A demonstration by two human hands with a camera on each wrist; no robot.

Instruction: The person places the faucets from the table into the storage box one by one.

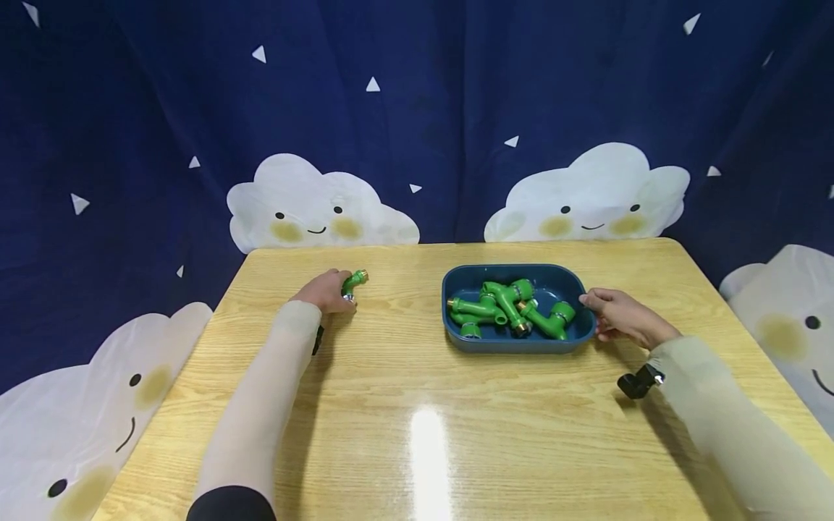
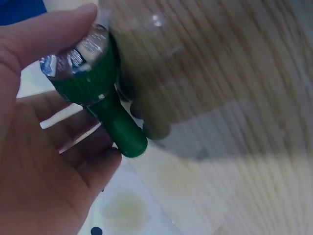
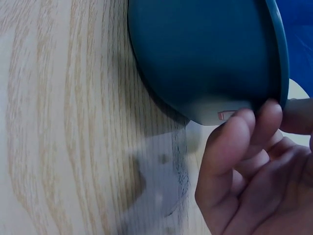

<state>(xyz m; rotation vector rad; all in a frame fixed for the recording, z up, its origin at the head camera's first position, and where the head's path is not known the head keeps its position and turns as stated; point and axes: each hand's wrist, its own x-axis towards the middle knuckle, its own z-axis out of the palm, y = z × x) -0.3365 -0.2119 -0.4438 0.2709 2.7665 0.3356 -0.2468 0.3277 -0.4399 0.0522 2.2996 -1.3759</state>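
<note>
On the left part of the table my left hand (image 1: pixel 326 291) holds a green Y-shaped pipe fitting (image 1: pixel 355 278) with a brass-coloured threaded end. In the left wrist view the thumb lies on the fitting's clear-wrapped collar (image 2: pixel 80 56), and the fingers curl behind its green tube (image 2: pixel 122 125). My right hand (image 1: pixel 622 316) grips the right end of a dark blue plastic bin (image 1: pixel 515 347), thumb over the rim and fingertips against the outer wall (image 3: pixel 205 58). Inside the bin lie several similar green fittings (image 1: pixel 502 297), piled over one another.
The bin stands on a light wooden table (image 1: pixel 384 405) with a glossy light reflection near its front. Behind the table hangs a dark blue curtain (image 1: pixel 430 108) printed with white clouds and triangles. A small black device (image 1: pixel 641 381) sits at the right wrist.
</note>
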